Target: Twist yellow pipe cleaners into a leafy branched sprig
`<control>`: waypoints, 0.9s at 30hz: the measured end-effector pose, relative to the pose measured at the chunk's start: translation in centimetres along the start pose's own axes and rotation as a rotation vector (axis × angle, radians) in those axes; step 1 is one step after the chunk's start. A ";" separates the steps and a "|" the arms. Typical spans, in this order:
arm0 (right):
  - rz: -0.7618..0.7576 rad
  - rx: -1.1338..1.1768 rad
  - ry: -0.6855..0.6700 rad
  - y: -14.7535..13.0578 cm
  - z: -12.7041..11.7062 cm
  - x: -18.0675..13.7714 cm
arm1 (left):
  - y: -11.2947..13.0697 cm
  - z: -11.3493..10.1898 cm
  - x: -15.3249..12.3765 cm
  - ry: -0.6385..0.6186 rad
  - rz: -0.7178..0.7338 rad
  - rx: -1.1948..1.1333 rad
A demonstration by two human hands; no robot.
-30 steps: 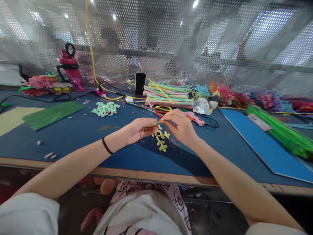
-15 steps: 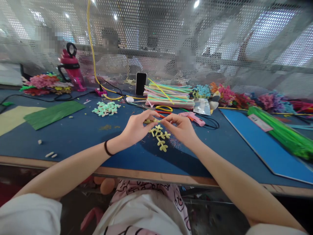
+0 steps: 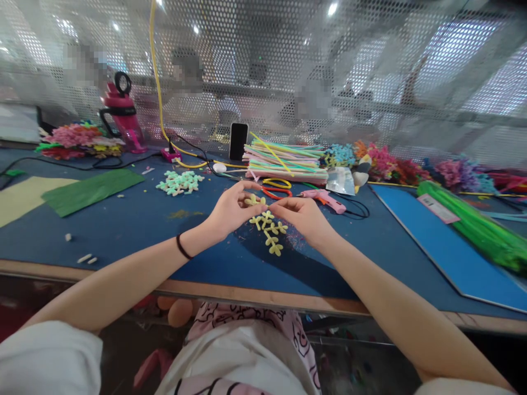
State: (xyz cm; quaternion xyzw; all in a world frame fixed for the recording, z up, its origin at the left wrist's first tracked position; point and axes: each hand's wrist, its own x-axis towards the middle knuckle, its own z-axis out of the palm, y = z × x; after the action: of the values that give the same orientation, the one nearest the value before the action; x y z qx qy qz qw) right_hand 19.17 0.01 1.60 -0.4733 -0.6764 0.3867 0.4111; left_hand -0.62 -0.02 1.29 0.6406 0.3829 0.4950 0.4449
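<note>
Above the middle of the blue table, my left hand [image 3: 231,211] pinches a small pale-yellow fuzzy flower piece [image 3: 254,201] between thumb and fingers. My right hand [image 3: 304,218] is closed in a pinch too, its fingertips meeting the left thumb at the same piece. What exactly lies between the tips is partly hidden. Just below the fingers, several more yellow pipe-cleaner flowers [image 3: 271,240] lie in a cluster on the tabletop. Behind the hands are scissors with red handles [image 3: 276,193] and a pink glue gun [image 3: 325,200].
A pile of mint-green fuzzy pieces [image 3: 180,182] sits left of centre. Bundled pastel pipe cleaners [image 3: 286,159] and an upright phone [image 3: 238,141] stand at the back. To the left are a pink bottle [image 3: 123,120] and green sheet [image 3: 93,191]; a blue board [image 3: 436,241] lies right.
The hands have shifted slightly, and the fingers now show more of the yellow flower by the left hand. The red scissor handles are more exposed. The cluster below stays put.
</note>
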 end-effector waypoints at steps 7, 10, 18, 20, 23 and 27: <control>-0.027 -0.065 0.031 0.2 -0.1 0.2 | 0.0 0.1 0.3 0.043 -0.051 -0.137; -0.053 -0.030 -0.037 0.1 -0.1 0.3 | -0.2 0.1 0.3 0.065 -0.038 -0.146; -0.046 0.064 0.093 0.3 -0.1 0.4 | -0.1 -0.2 0.6 0.085 -0.052 -0.221; -0.037 0.054 0.118 0.4 0.0 0.4 | -0.3 -0.2 0.6 0.085 -0.100 -0.228; -0.009 0.039 0.070 0.4 0.1 0.2 | -0.6 -0.3 0.7 0.098 -0.141 -0.237; -0.037 -0.069 0.057 0.4 -0.2 0.3 | -0.6 -0.5 0.7 0.068 -0.165 -0.160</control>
State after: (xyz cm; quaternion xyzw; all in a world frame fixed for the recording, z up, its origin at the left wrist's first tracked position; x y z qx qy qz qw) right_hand 19.43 0.45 1.41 -0.4855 -0.6858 0.3420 0.4208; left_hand -1.00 0.91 1.01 0.5521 0.4087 0.5071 0.5206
